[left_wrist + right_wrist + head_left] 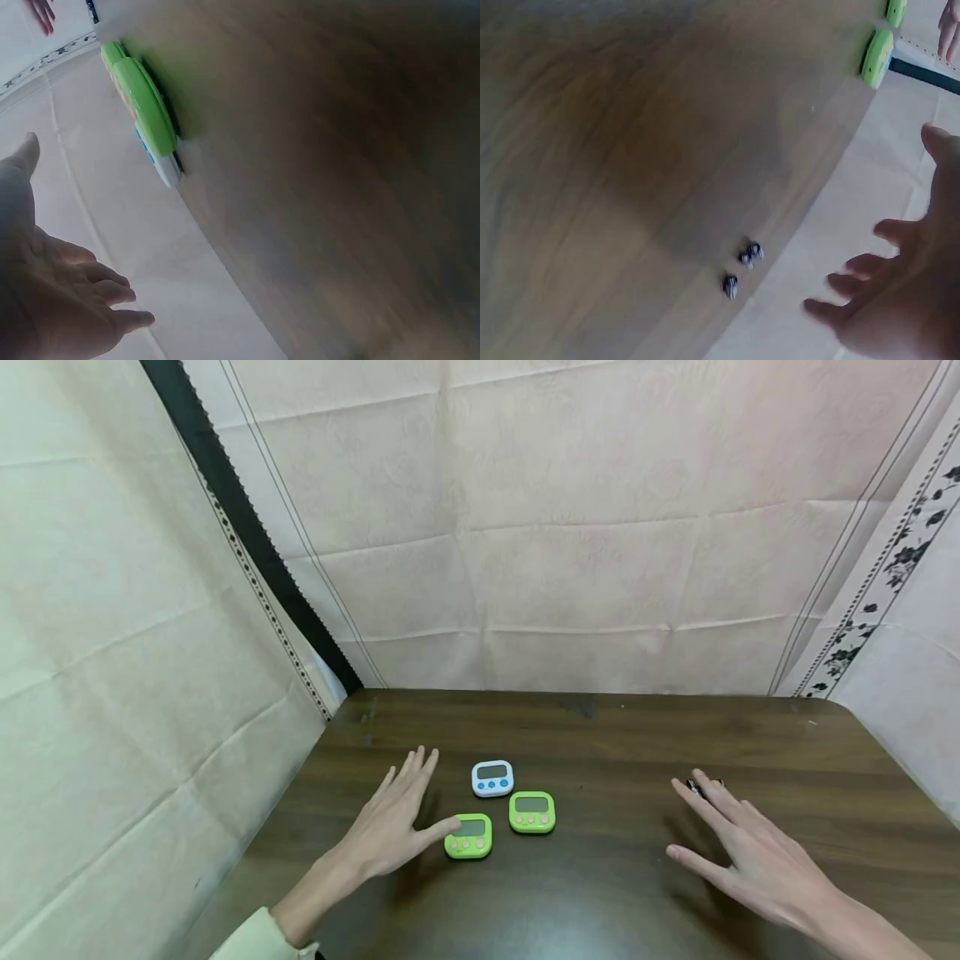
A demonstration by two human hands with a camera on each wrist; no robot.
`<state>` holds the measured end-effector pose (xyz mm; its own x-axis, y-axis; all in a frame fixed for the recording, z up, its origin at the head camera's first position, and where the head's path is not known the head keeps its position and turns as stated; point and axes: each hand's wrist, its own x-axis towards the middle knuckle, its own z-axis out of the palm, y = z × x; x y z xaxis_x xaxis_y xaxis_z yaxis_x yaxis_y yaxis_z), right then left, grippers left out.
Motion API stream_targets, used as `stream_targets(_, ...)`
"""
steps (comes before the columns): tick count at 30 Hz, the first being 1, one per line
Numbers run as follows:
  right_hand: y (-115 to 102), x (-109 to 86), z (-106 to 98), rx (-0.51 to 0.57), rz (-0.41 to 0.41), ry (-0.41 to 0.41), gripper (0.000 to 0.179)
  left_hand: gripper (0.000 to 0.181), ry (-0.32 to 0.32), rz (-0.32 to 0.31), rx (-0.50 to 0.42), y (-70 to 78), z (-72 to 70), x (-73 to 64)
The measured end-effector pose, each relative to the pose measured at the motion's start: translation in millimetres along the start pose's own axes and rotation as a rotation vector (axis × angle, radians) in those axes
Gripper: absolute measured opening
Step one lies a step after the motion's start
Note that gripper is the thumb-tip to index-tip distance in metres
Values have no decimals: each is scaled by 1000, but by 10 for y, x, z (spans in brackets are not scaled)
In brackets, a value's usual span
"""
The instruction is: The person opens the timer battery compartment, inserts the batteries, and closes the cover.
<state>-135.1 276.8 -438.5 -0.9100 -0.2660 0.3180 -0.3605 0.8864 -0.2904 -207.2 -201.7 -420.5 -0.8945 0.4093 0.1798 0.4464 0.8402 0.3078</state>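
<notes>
Three digital timers lie on the brown wooden table. One is white with blue buttons (492,785); behind my left thumb sits a green timer (469,843), and a second green timer (532,818) lies to its right. My left hand (386,831) is held over the table with fingers spread, its thumb overlapping the nearer green timer's corner in the head view. To the right, my right hand (761,864) is also spread above the table and holds nothing. Beyond its fingertips are three small dark, shiny pieces (730,286), mostly hidden by the fingers in the head view.
The wooden table (600,893) has rounded far corners. Pale cloth (570,552) hangs behind it, with more cloth along the left and right sides. A black strip (255,527) runs down the left cloth, and a floral band (892,568) down the right.
</notes>
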Motion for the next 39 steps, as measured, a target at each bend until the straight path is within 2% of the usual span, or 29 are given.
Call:
stream_targets(4, -126, 128, 69, 88, -26, 17, 86, 105, -21, 6, -38, 62, 16, 37)
stream_targets(9, -261, 308, 267, 188, -111, 28, 78, 99, -39, 11, -90, 146, 58, 49)
stream_targets(17, -540, 610, 601, 333, -172, -90, 72, 85, -59, 116, -131, 275, 175, 141)
stream_targets(23, -745, 831, 767, 403, -188, -122, 71, 74, -77, 177, -129, 373, 293, 253)
stream_targets(30, -868, 982, 896, 427, -186, -150, 69, 70, -114, 209, -98, 485, 375, 358)
stream_targets(39, -908, 1040, 964, 377, -197, -114, 62, 62, -117, 243, -48, 534, 439, 486)
